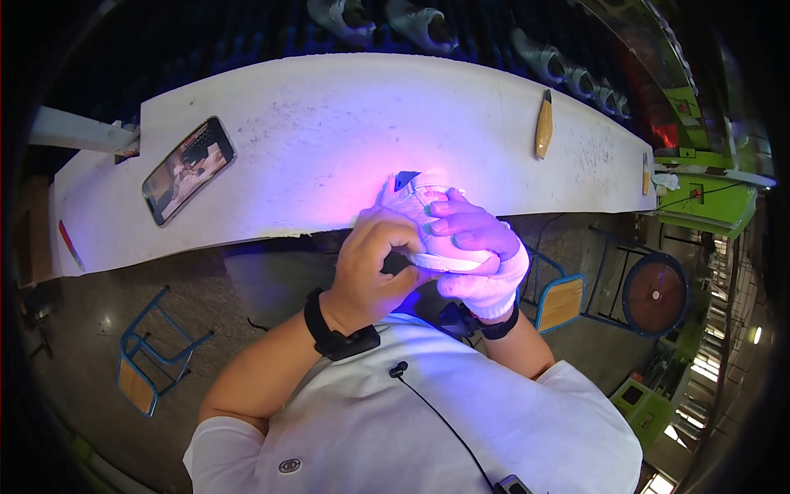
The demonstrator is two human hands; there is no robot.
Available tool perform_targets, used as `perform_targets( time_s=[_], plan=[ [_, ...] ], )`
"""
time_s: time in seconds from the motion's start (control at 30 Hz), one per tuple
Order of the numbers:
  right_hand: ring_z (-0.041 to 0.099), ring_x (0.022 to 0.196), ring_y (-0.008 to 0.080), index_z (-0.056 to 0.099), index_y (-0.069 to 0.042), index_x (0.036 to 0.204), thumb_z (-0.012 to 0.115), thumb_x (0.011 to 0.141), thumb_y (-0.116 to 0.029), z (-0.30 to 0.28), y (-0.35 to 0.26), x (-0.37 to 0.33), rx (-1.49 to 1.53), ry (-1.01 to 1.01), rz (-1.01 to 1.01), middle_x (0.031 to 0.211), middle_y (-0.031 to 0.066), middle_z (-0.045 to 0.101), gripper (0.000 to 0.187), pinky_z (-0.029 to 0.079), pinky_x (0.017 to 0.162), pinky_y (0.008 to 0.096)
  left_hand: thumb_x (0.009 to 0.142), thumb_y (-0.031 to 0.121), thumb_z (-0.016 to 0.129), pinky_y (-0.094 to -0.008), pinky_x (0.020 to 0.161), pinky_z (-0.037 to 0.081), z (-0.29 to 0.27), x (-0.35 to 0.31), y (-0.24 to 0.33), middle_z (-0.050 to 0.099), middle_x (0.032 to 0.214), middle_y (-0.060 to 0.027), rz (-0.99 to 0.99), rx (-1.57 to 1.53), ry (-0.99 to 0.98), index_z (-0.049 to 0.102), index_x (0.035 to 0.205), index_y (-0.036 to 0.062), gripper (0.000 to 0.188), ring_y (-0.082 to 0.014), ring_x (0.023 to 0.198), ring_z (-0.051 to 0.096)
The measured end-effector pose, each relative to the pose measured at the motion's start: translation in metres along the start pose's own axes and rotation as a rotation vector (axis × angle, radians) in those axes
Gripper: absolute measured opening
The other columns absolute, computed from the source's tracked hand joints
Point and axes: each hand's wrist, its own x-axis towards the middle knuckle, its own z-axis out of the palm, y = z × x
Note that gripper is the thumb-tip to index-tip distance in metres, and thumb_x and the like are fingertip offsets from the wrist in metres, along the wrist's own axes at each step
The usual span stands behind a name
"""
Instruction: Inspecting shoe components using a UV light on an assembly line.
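A pale shoe (405, 202) with a dark patch at one end is held up at the near edge of the white table (280, 107), in violet light. My left hand (368, 251), bare, closes round its left side, with thumb and forefinger pinching along the sole edge. My right hand (485, 251) wears a white glove that leaves the fingers bare; its fingers wrap over the shoe's right side and upper. Both hands cover much of the shoe. Each wrist has a black band.
A phone (189, 170) lies at the table's left, near a red pen-like stick (71, 245). A tan-handled tool (544, 128) rests at the right. More shoes (424, 26) stand on the dark rack beyond. Stools (562, 300) and green machinery (708, 202) are at the right, another stool (152, 362) lower left.
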Motion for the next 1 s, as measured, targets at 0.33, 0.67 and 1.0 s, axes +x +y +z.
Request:
perform_targets(
  time_s=[0.33,0.67,1.0],
  plan=[
    [0.07,0.123,0.0352,0.074,-0.006,0.12,0.084,0.084,-0.009,-0.071,0.009,-0.035,-0.004,0.265,0.397,0.128,0.0213,0.074,0.037,0.056,0.103,0.0434,0.068,0.012,0.093,-0.0469,0.083,0.052,0.038,0.066,0.01,0.06,0.11,-0.0116,0.16,0.506,-0.361,0.059,0.1,0.0059,0.047,-0.0361,0.105,0.059],
    [0.077,0.091,0.0207,0.078,0.0,0.116,0.076,0.092,-0.021,-0.061,0.019,-0.014,-0.141,0.372,0.631,0.098,0.0136,0.08,0.032,0.06,0.084,0.0331,0.067,0.013,0.096,-0.0405,0.112,0.05,-0.049,0.083,0.006,0.069,0.136,-0.0097,-0.112,0.317,-0.461,0.065,0.143,0.0077,0.081,-0.0298,0.127,0.065],
    [0.066,0.101,0.0213,0.071,0.002,0.114,0.074,0.096,-0.025,0.023,-0.011,0.101,-0.364,-0.081,-0.124,0.101,0.0093,0.067,0.033,0.054,0.093,0.0382,0.07,0.028,0.098,-0.0369,0.089,0.057,-0.064,0.097,0.048,0.076,0.11,-0.0132,-0.207,0.354,-0.269,0.073,0.117,0.003,0.059,-0.0268,0.101,0.074]
  ],
)
